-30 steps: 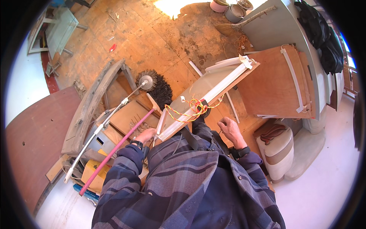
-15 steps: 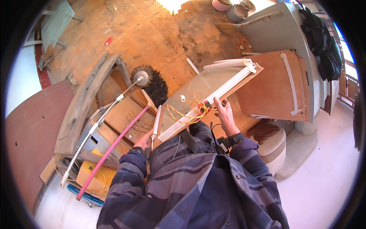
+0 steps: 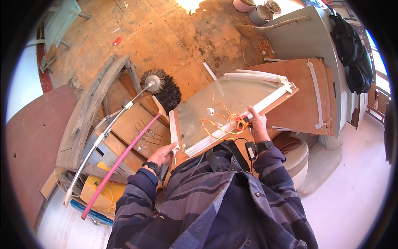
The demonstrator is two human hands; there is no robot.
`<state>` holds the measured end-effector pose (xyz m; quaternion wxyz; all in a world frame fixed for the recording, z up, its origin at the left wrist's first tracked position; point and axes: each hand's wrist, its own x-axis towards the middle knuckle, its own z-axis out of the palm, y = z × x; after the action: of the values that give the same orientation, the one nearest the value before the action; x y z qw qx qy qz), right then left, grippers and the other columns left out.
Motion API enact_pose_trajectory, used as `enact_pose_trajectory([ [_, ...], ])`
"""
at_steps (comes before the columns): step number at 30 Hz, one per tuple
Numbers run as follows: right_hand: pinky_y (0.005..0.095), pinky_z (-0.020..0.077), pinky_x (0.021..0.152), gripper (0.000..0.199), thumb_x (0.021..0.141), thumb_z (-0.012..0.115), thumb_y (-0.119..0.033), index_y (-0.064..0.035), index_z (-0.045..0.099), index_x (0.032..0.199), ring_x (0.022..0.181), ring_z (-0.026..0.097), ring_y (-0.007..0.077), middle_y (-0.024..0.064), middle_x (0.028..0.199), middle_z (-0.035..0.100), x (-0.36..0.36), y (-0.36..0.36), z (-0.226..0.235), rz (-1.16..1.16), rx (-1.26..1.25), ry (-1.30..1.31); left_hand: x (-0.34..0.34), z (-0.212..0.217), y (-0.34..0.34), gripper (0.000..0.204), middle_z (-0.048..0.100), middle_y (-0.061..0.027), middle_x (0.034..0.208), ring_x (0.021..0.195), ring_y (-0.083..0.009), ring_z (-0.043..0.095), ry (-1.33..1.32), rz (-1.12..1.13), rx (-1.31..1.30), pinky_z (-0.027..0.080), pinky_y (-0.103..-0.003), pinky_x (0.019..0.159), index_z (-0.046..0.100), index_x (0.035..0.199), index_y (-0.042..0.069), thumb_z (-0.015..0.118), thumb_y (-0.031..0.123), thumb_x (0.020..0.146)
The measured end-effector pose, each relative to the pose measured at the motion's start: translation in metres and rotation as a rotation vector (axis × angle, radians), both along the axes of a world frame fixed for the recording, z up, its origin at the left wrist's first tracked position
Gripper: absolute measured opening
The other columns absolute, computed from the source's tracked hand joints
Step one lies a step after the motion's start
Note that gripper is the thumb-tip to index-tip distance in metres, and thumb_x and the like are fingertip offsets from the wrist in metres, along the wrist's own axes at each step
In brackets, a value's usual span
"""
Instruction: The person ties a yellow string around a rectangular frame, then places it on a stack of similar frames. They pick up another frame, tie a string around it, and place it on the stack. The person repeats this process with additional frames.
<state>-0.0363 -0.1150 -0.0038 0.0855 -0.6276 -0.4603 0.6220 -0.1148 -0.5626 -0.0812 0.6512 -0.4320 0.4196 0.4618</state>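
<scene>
A wood-edged panel with a pale, see-through face is tilted in front of my waist. White plastic strips run along its edges, with whitish tape at the far right corner. My left hand grips its near left corner, thumb on the white strip. Around the near edge, my right hand is closed, its thumb on top and most fingers hidden below. A tangle of red and yellow twisted wire lies on the panel beside my right hand, with a small white connector at one end.
At left, a white-handled round brush and a pink pole lean across a weathered wooden frame. Brown boards stand against a grey panel at right. A cushioned seat is near my right arm.
The panel and both hands have shifted to the right. My right hand's fingers, stretched out before, now wrap the panel's edge. The wire tangle moved along with the panel.
</scene>
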Motion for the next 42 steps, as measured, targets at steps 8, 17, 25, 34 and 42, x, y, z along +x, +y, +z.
enact_pose_trajectory([
  [8,0.0420,0.0610,0.066,0.044,0.086,0.079,-0.029,0.0046,0.058,0.106,0.069,0.070,0.0272,0.0144,0.080,0.065,0.088,0.072,0.000,-0.137,-0.241,0.020,-0.014,0.058,0.074,0.043,0.070,-0.0092,0.116,0.104,-0.0206,0.066,0.154,-0.106,0.002,0.053,-0.038,0.095,0.064,0.126,0.002,0.072,0.031,0.096],
  [17,0.0450,0.0614,0.077,0.059,0.087,0.078,-0.041,0.0097,0.058,0.109,0.077,0.071,0.0316,0.0219,0.090,0.069,0.234,0.087,-0.046,-0.488,-0.565,0.311,-0.021,0.145,0.198,0.043,0.072,-0.0081,0.109,0.093,-0.0188,0.070,0.502,-0.325,0.031,0.057,-0.035,0.084,0.064,0.121,0.001,0.070,0.036,0.097],
  [25,0.0375,0.0617,0.070,0.049,0.100,0.063,-0.043,0.0051,0.060,0.111,0.078,0.069,0.0251,0.0140,0.091,0.068,0.333,0.084,-0.103,-0.718,-0.626,0.453,0.024,0.166,0.339,0.041,0.071,-0.0125,0.112,0.100,-0.0260,0.071,0.517,-0.346,0.247,0.058,-0.042,0.090,0.060,0.125,0.001,0.060,0.036,0.102],
  [34,0.0331,0.0505,0.085,0.045,0.102,0.059,-0.047,-0.0044,0.068,0.114,0.095,0.065,0.0160,0.0060,0.098,0.071,0.418,0.099,-0.061,-0.585,-0.369,0.350,0.097,0.150,0.423,0.025,0.062,-0.0118,0.112,0.105,-0.0303,0.063,0.410,-0.500,0.233,0.053,-0.053,0.090,0.054,0.116,0.009,0.050,0.031,0.104],
  [42,0.0325,0.0475,0.100,0.059,0.096,0.069,-0.038,0.0054,0.058,0.135,0.117,0.061,0.0218,0.0171,0.129,0.065,0.404,0.140,0.138,0.015,0.420,0.078,0.192,0.129,0.485,0.016,0.067,-0.0105,0.093,0.082,-0.0242,0.064,0.274,-0.670,0.278,0.047,-0.036,0.067,0.059,0.103,0.008,0.056,0.023,0.099],
])
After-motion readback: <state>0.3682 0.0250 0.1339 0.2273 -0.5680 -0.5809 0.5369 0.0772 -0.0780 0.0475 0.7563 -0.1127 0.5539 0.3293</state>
